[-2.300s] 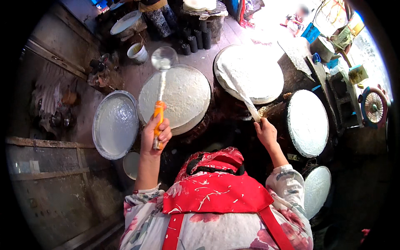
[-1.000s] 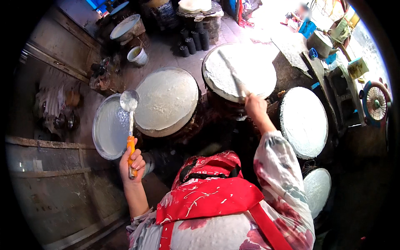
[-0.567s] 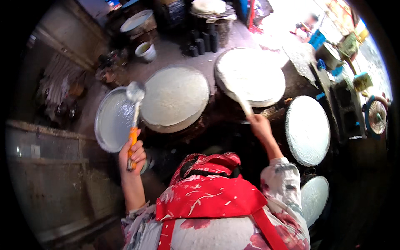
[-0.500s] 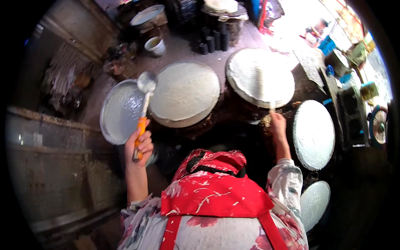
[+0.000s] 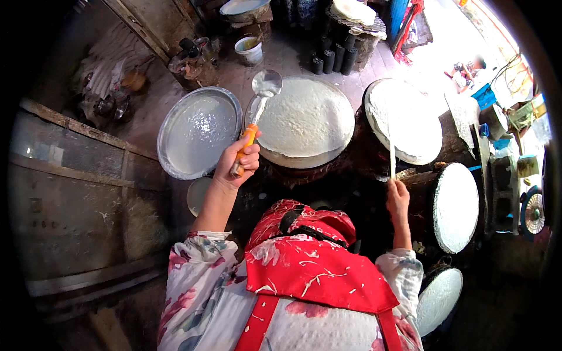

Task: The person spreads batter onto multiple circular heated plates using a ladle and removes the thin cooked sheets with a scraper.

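Observation:
My left hand (image 5: 239, 159) is closed around the orange handle of a ladle (image 5: 252, 131), whose white-coated bowl hangs over the left edge of a round, white-coated griddle (image 5: 307, 120). To its left lies a wide metal basin (image 5: 161, 143) of white liquid batter. My right hand (image 5: 398, 200) is closed on a long thin pale stick (image 5: 392, 157). The stick reaches over a second round griddle (image 5: 413, 120), covered in a bright white layer. Whether the stick touches that layer, I cannot tell.
Two more round white-topped griddles (image 5: 456, 207) (image 5: 439, 299) stand at the right. Behind are a white bucket (image 5: 249, 54), several black cylinders (image 5: 338, 60) and a stand with a pale stack (image 5: 353, 11). A wooden partition (image 5: 76, 216) runs along the left; a fan (image 5: 533, 213) is far right.
The ladle has moved right, from above the basin's edge to over the left griddle. The stick looked broad before and now appears narrow. The whole view has shifted.

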Motion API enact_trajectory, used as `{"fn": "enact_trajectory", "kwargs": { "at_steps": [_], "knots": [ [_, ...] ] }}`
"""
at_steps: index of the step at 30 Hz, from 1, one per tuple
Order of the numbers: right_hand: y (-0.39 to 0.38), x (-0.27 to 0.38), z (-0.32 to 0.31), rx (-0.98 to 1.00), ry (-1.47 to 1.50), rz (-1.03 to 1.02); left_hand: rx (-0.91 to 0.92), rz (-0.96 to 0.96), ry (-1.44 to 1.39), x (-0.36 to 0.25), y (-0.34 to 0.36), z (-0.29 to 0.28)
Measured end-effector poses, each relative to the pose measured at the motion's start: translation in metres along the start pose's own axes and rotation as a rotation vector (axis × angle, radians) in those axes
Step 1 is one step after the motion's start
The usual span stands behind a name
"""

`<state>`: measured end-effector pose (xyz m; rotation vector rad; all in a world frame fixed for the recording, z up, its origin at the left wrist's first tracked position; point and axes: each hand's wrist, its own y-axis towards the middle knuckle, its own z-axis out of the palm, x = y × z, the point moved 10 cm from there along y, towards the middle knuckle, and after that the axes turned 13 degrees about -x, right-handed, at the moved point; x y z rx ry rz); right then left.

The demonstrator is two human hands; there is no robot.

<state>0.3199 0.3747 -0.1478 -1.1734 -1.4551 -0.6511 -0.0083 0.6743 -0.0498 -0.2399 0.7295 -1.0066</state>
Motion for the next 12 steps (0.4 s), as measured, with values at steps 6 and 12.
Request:
{"fn": "enact_trajectory", "kwargs": {
  "at_steps": [6, 12],
  "knots": [
    [-0.062, 0.036, 0.05, 0.041, -0.204, -0.288, 0.43, -0.003, -0.336, -0.038, -0.058, 0.032],
    [-0.123, 0.036, 0.08, 0.28, -0.655, -0.379, -0.188, 0.201, 0.215, -0.078, -0.027, -0.104]
  ]
}}
